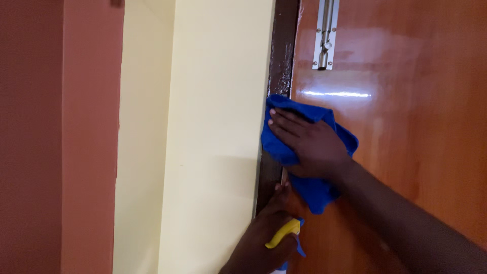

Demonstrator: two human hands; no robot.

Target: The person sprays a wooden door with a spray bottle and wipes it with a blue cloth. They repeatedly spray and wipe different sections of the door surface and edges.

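Nearest me, my left hand (264,241) gripped the spray bottle (285,238) low at the door's (406,127) edge; my right hand (312,144) pressed the blue cloth (309,190) flat against its left edge. Streaks remained higher up, so wiping looked unfinished.

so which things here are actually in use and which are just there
In use:
- blue cloth, pressed flat by the right hand
- spray bottle with yellow trigger, held in the left hand
- wooden door

Just there:
- metal slide bolt
- cream wall
- reddish wall

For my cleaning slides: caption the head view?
Right hand presses blue cloth on wooden door; left hand holds spray bottle.
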